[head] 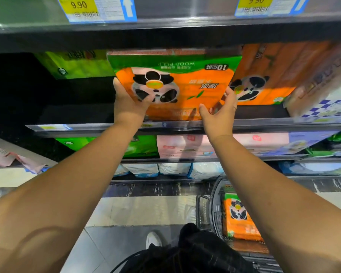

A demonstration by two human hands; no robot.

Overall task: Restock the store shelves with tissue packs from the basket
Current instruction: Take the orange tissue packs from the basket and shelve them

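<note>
Tissue pack sat clasped at its lower corners by your left hand and right hand, fingers wrapped round its edges, its base over the lip of the shelf, beside a matching panda pack. You needed to slide it in level, square against that neighbour. Its print read upside down: "WOOD PULP", "10"; price tags overhead read "9.90".

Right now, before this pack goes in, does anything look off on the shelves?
Yes. The orange panda tissue pack held between the left hand and right hand is upside down: its WOOD PULP print reads inverted. At lower left, pink packs lie slumped at an angle.
</note>
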